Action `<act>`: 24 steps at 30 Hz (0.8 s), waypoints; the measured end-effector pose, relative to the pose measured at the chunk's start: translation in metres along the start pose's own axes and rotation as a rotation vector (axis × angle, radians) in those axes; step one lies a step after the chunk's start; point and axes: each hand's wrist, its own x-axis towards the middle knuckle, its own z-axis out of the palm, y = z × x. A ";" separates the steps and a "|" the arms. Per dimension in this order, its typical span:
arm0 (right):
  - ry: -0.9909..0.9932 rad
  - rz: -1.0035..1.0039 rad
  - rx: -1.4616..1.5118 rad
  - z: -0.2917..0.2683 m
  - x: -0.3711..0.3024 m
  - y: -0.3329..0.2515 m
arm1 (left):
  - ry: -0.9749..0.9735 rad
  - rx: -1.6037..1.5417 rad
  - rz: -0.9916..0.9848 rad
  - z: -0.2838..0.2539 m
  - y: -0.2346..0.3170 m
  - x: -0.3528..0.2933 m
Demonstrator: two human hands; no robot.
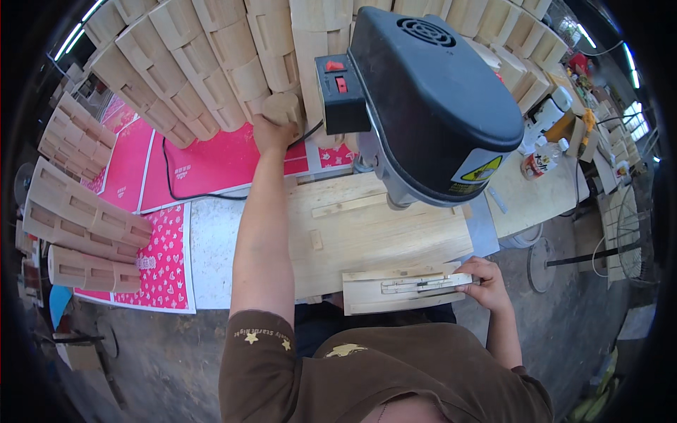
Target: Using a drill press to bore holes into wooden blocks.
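My left hand [273,132] reaches far forward, its fingers closed round a short, round-topped wooden block [282,106] at the foot of the stacked wooden pieces. Close to my body, my right hand [485,282] pinches the right end of a narrow pale bar [416,285]. That bar lies along a wooden jig [363,302] with raised strips on its long sides. The jig rests at the front edge of a broad wooden board [409,236]. Over the board's far side stands a black-headed drill press [437,106]; its lower parts are mostly hidden by the head.
Tall stacks of slotted, curved wooden pieces [204,70] line the back, and more lie at the left [92,218]. A black cable [169,176] curves over the pink sheet [211,166]. At right are a bottle [541,158] and a small ruler-like strip [498,200].
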 end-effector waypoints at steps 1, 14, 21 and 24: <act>0.002 -0.011 0.007 0.000 -0.001 0.002 | 0.001 0.013 -0.005 -0.010 -0.005 0.001; -0.166 -0.238 0.161 -0.009 0.014 -0.007 | -0.087 -0.694 0.278 -0.251 0.011 -0.158; -0.056 -0.337 0.094 -0.008 0.040 0.001 | -0.775 -0.258 0.187 -0.205 0.037 -0.243; -0.142 -0.317 0.049 -0.006 0.052 0.012 | -0.878 -0.138 0.263 -0.175 0.032 -0.249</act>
